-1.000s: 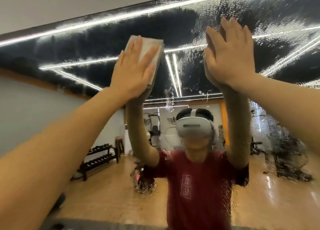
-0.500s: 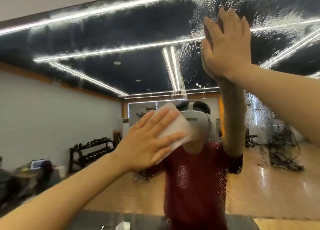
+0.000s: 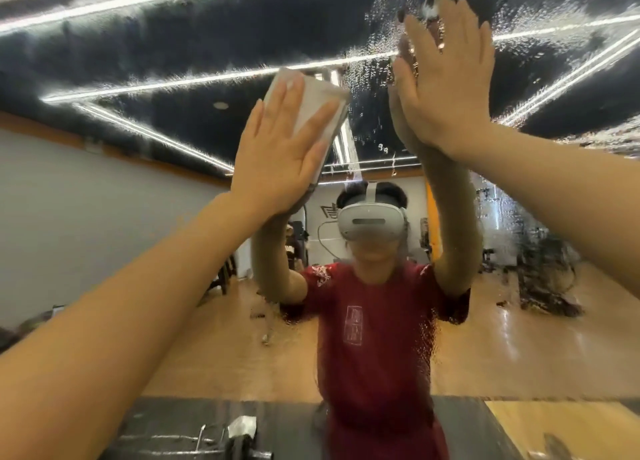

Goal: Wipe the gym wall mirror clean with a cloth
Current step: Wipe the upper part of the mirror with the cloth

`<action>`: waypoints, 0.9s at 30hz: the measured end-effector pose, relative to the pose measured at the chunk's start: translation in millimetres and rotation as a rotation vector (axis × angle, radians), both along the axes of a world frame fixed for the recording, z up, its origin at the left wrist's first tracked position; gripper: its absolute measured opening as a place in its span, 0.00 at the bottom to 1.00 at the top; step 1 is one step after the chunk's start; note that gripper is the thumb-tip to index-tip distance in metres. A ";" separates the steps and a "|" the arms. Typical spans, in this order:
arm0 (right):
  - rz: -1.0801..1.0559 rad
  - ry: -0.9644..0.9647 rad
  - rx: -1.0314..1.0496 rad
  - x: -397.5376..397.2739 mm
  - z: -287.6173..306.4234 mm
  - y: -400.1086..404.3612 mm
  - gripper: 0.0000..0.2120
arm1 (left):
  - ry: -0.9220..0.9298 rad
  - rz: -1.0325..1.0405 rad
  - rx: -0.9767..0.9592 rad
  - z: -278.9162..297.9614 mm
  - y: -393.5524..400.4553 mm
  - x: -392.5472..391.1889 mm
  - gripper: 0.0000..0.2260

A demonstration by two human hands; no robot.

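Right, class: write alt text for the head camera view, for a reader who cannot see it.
A person's left hand presses a folded white cloth flat against a wet, streaked gym wall mirror, while the right hand rests open on the glass beside it. The mirror reflects the person in a red shirt.

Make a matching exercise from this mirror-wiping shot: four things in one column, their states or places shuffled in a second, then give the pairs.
Things
1. left hand
2. right hand
3. cloth
4. mirror

States or places
A. bare, palm flat on the glass
B. streaked with wet droplets
C. fingers straight, pressing the cloth
D. white, pinned between palm and glass

Pairs: 1-C, 2-A, 3-D, 4-B
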State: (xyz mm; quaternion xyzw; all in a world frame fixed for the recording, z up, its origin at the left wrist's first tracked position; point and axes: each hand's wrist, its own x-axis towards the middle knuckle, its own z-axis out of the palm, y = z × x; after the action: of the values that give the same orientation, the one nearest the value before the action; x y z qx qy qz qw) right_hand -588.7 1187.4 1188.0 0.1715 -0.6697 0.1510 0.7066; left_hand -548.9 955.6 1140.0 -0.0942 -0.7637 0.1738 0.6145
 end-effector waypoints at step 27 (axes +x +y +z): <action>-0.025 -0.176 0.061 -13.6 -84.2 72.6 0.29 | -0.072 -0.041 -0.047 -112.5 48.7 -7.9 0.24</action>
State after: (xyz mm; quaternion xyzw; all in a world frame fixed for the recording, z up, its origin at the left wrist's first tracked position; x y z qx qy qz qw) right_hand -602.2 1260.0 1103.8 0.1704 -0.7355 0.1363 0.6414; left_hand -556.8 1004.3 1027.5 -0.1306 -0.7790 0.1757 0.5875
